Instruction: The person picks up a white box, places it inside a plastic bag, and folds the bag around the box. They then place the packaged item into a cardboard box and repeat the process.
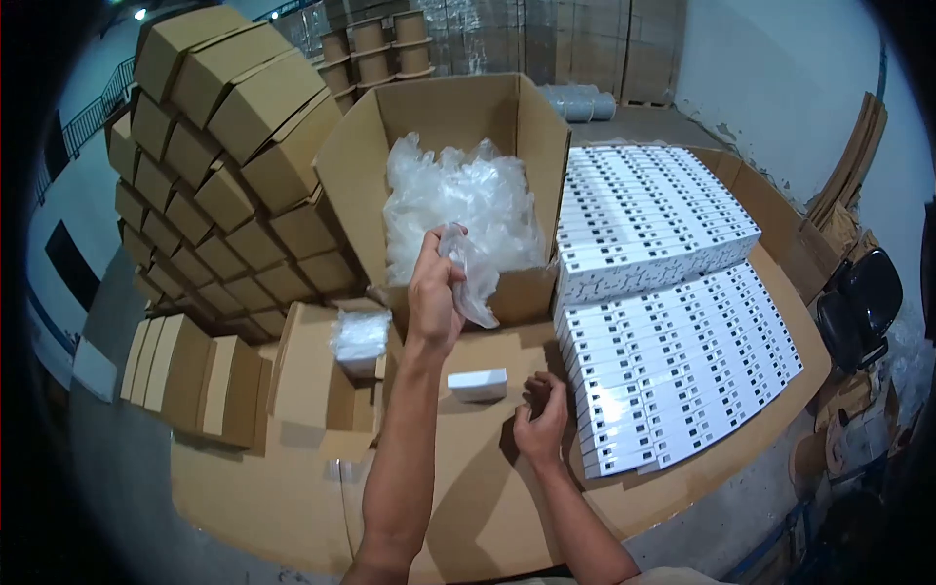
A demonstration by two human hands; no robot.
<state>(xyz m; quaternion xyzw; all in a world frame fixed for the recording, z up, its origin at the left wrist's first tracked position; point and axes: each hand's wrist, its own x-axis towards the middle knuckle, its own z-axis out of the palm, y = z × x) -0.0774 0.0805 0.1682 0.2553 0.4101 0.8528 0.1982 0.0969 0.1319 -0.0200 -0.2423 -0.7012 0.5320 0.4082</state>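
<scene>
My left hand (432, 307) is raised at the near side of a big open carton (439, 102), its fingers pinched on a clear plastic bag (475, 283) that hangs down to the right. A heap of similar bags (468, 185) fills the carton. Lower down, a small white box (477, 384) rests on the cardboard-covered table (468, 468). Just right of that box is my right hand (542, 419), its fingers loosely bent and apart, holding nothing that I can see.
Long stacked rows of white boxes (673, 361) stand close on the right. To the left, an open brown box (331, 390) contains bagged items (361, 339). Brown cartons (224, 195) are piled high behind it. A black chair (858, 302) stands beyond the right edge.
</scene>
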